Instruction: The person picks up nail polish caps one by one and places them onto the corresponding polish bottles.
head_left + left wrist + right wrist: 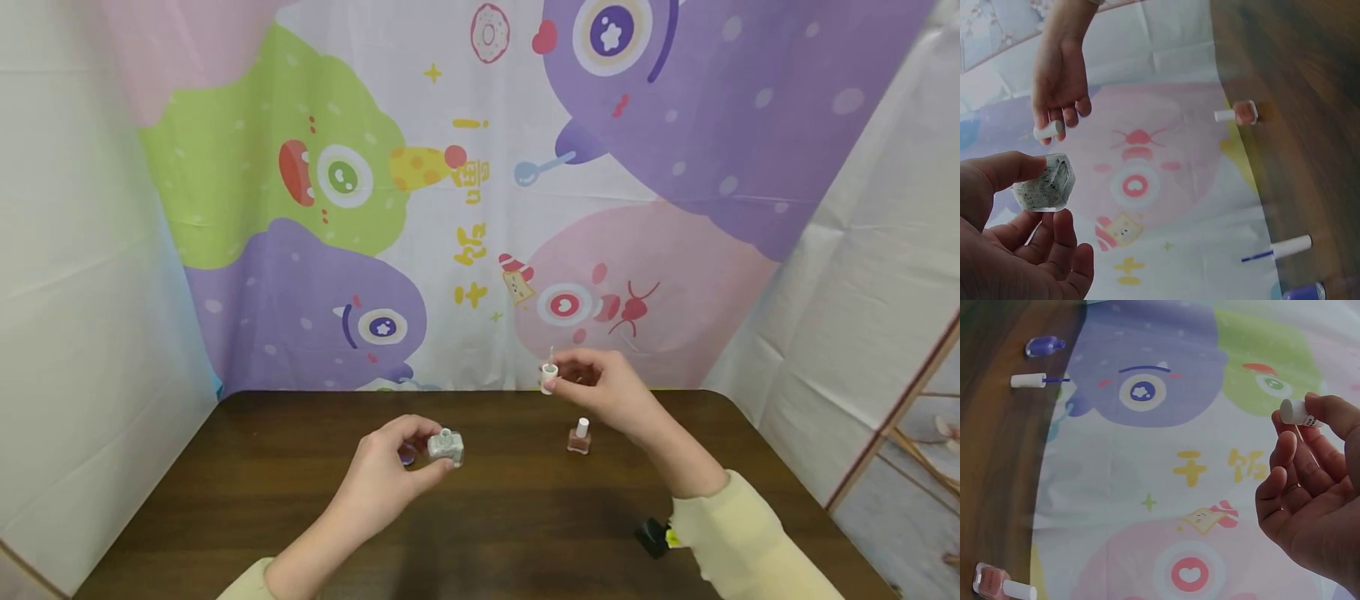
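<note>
My left hand (386, 467) grips an uncapped nail polish bottle (447, 447) of clear glass with dark specks, thumb on one side and fingers on the other. Up and to the right, my right hand (607, 387) pinches a white brush cap (549, 379), its thin brush pointing upward in the head view. Bottle and cap are well apart. A capped pinkish-brown polish bottle (579, 437) stands below the right hand. Partly hidden behind the left hand is an open purple polish bottle (1043, 345). Beside it lies a white cap with a purple brush (1029, 380).
Both hands are over a dark wooden table (517, 517). A black object (652, 537) with a yellow-green part lies by the right sleeve. Behind the table hangs a cartoon-printed curtain (450, 350), with pale fabric (67, 275) at the sides.
</note>
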{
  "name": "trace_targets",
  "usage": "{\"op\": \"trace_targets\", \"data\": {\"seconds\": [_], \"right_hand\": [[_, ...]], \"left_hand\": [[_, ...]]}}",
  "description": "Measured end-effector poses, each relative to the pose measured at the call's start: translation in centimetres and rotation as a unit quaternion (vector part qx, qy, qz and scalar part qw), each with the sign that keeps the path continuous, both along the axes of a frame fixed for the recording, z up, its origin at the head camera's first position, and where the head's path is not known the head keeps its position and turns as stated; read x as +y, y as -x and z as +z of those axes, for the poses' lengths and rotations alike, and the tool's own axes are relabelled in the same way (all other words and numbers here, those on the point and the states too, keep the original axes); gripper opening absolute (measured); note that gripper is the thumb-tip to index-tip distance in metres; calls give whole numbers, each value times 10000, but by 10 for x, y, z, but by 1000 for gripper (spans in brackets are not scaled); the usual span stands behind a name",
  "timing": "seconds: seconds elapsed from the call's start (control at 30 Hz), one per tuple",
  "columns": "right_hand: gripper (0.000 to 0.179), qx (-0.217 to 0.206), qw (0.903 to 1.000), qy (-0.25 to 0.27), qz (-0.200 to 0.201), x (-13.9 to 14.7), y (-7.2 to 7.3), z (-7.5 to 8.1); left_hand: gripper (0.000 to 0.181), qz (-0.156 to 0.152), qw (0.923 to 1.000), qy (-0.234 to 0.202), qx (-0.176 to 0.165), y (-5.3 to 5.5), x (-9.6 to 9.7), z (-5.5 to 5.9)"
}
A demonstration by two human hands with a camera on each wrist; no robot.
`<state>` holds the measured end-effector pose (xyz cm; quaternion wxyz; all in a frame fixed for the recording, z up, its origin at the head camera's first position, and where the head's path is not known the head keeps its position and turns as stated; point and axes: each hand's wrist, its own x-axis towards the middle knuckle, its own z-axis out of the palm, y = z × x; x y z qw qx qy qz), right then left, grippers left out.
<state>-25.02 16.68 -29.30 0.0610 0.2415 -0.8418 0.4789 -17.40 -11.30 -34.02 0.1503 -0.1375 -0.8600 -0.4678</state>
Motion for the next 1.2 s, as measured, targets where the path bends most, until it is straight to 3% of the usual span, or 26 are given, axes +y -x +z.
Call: {"op": "trace_targets", "data": {"seconds": [0.57,0.8,1.2], "right_hand": [[25,156,9991,400,-74,0,-15,3],[26,221,9992,340,-36,-2,-22,4],[26,121,9987,499,33,-6,-31,-4]], "left_hand": [[27,-42,9987,-247,445,2,18,-2],[27,-64,9988,-357,329,3,24,-1],[27,-198,9984,-441,295,4,32,-9]]}}
